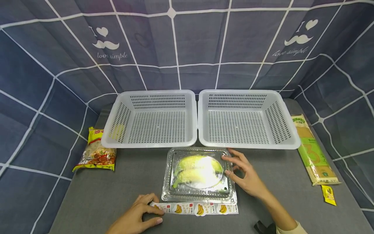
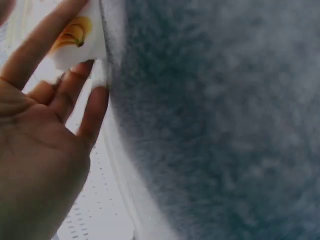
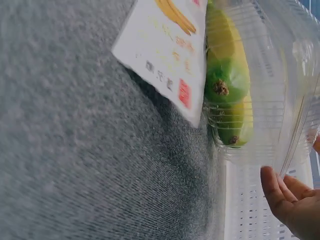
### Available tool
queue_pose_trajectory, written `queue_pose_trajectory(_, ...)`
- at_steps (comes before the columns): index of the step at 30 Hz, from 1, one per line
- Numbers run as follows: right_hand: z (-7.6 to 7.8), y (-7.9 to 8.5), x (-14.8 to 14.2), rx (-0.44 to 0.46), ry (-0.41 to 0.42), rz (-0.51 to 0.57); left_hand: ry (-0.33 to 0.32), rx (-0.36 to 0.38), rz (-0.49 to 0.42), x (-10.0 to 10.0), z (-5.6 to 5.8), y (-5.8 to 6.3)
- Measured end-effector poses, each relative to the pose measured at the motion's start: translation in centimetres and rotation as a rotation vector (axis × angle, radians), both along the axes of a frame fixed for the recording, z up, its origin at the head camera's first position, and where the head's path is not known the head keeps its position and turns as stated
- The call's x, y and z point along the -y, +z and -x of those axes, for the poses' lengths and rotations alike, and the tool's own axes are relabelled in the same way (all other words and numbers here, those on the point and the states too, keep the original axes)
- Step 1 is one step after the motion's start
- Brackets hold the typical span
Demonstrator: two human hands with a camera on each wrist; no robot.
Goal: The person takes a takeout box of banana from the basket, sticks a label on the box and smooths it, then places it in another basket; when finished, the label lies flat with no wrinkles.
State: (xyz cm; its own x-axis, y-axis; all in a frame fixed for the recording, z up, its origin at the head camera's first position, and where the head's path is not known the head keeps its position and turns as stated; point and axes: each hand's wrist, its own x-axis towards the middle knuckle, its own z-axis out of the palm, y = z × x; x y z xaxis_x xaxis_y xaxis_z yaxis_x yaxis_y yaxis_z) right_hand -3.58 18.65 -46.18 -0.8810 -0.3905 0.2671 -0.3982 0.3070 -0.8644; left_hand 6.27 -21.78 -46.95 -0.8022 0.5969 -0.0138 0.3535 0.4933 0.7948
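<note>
A clear plastic clamshell box (image 1: 168,169) with greenish-yellow bananas (image 1: 193,170) inside lies on the grey table, its lid down. Along its near edge runs a white strip of banana stickers (image 1: 187,208). My left hand (image 1: 137,211) touches the strip's left end, fingers spread and slightly bent; its index finger crosses over a sticker (image 2: 75,37) in the left wrist view. My right hand (image 1: 248,175) rests against the box's right side with parted fingers, some on the lid. In the right wrist view, fingertips (image 3: 270,182) meet the box rim, and a sticker end (image 3: 170,55) sticks out beside the bananas.
Two white perforated baskets (image 1: 149,145) (image 1: 248,146) stand side by side behind the box. At the left lies a yellow-and-red food packet (image 1: 97,154). A long green-and-tan package (image 1: 315,152) and a small yellow sachet (image 1: 328,195) lie at the right. Grid-patterned cloth (image 1: 201,39) surrounds the table.
</note>
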Motion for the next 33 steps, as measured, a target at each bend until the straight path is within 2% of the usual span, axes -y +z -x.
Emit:
queue_pose_trajectory(2,-0.2,0.1,0.0,-0.031,-0.017,-0.035,-0.02,0.084,-0.084,0.1,-0.1,0.4)
queue_pose_trajectory(5,-0.6,0.4,0.1,-0.074,-0.06,-0.078,-0.081,0.138,-0.24,0.3,-0.1,1.4)
queue_pose_trajectory(8,-0.9,1.1,0.4,-0.136,-0.085,-0.101,-0.145,0.129,-0.345,0.4,0.0,2.8)
queue_pose_trajectory(10,-1.1,1.7,0.7,-0.195,-0.077,-0.092,-0.168,0.117,-0.379,0.4,0.2,4.0)
queue_pose_trajectory(11,-1.2,2.0,0.8,-0.221,-0.061,-0.083,-0.179,0.083,-0.388,0.3,0.4,4.6)
queue_pose_trajectory(16,-1.3,3.1,1.9,-0.314,0.095,0.005,-0.189,-0.094,-0.383,-0.6,2.0,7.0)
queue_pose_trajectory(18,-1.3,3.3,2.3,-0.313,0.161,0.015,-0.181,-0.14,-0.363,-1.1,2.9,7.9)
queue_pose_trajectory(23,-1.4,4.1,3.2,-0.274,0.321,0.019,-0.18,-0.165,-0.319,-2.7,5.4,9.6)
queue_pose_trajectory(28,-1.6,4.6,4.4,-0.21,0.521,0.046,-0.197,-0.213,-0.279,-4.5,7.7,10.7)
queue_pose_trajectory(33,-2.0,4.5,5.6,-0.124,0.668,0.067,-0.203,-0.189,-0.264,-5.6,9.1,11.4)
